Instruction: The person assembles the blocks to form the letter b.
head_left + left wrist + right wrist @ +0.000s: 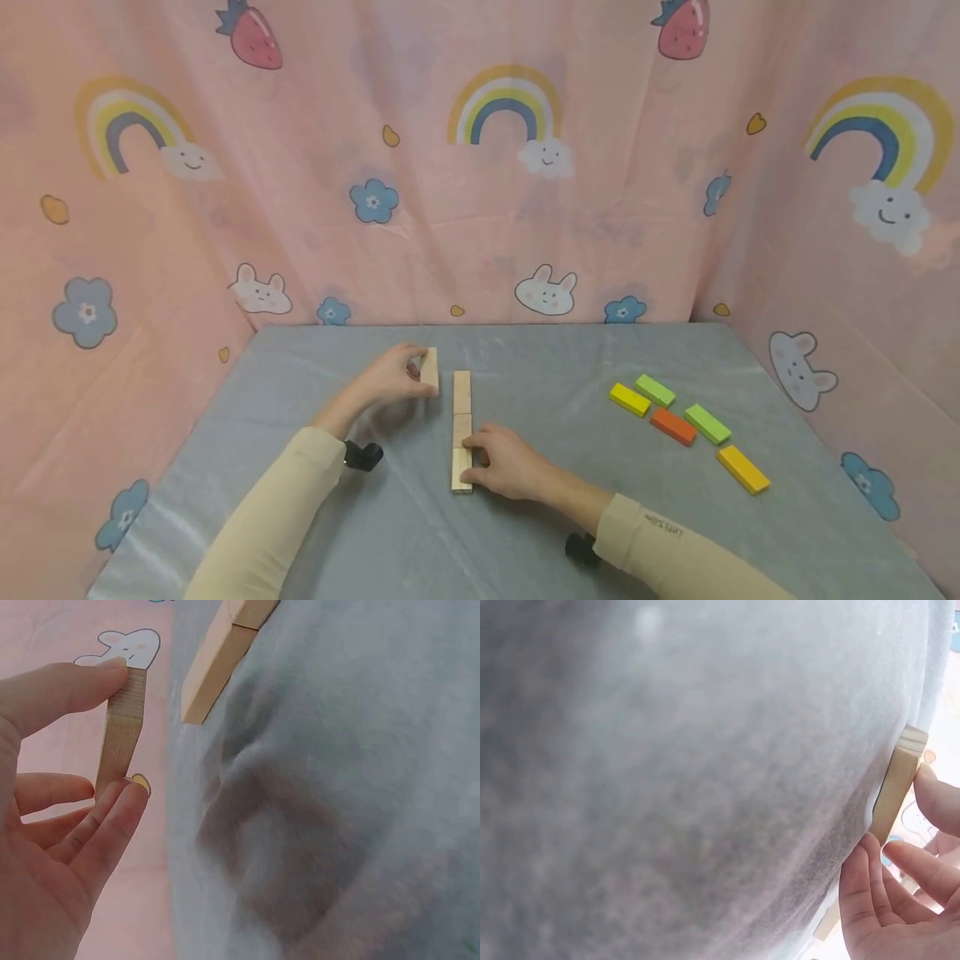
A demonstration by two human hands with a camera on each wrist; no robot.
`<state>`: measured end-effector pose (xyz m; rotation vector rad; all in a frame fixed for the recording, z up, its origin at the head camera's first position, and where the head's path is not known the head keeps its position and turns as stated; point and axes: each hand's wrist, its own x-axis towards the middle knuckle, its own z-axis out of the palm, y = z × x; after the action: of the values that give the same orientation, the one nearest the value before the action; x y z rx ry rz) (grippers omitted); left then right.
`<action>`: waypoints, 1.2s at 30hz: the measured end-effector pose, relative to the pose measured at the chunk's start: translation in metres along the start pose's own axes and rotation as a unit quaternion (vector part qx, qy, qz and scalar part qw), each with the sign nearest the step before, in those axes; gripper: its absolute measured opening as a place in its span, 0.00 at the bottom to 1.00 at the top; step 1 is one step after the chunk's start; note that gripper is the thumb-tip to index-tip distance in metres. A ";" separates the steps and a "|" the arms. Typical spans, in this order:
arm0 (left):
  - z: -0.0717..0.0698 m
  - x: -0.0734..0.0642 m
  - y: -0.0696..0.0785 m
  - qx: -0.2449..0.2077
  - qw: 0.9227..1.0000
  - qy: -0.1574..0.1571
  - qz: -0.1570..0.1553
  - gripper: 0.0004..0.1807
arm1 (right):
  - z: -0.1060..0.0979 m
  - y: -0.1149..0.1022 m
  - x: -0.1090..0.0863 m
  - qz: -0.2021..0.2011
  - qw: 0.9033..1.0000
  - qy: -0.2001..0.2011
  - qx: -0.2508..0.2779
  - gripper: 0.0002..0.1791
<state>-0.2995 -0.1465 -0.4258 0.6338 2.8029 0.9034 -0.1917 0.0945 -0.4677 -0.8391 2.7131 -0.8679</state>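
My left hand [393,375] pinches a plain wooden block [430,371] between thumb and fingertips, one at each end. In the left wrist view this wooden block [120,742] is tilted, held off the grey cloth. Just right of it, three more plain blocks lie end to end in a straight row: a far block [462,392], a middle block [461,427] and a near block [457,479]. The right hand [513,467] grips the near block from its right side, with thumb and fingers spread along it. Part of the near block [896,784] shows beyond the fingers in the right wrist view.
On the right lie several coloured blocks: a yellow block [630,400], two green ones, an orange-red block [673,427] and an amber block [742,469]. A grey cloth [555,375] covers the table. Pink printed curtains [420,267] stand behind and at both sides.
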 end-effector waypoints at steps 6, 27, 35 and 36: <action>0.001 0.014 0.003 -0.004 1.000 -0.006 0.004 0.44 | -0.001 0.000 0.000 -0.003 1.000 -0.005 0.007 0.28; 0.023 0.059 -0.002 -0.099 0.994 0.030 -0.026 0.45 | 0.000 0.000 -0.001 0.011 1.000 -0.012 0.018 0.27; 0.035 0.075 -0.008 -0.118 0.992 0.044 -0.030 0.44 | -0.002 0.000 0.000 0.003 1.000 -0.010 0.023 0.27; 0.037 0.076 -0.009 -0.116 0.992 0.046 -0.032 0.44 | -0.002 -0.001 0.000 0.002 1.000 -0.010 0.024 0.27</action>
<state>-0.3626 -0.1013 -0.4606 0.4779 2.7193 1.2497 -0.1920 0.0952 -0.4654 -0.8295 2.6648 -0.9140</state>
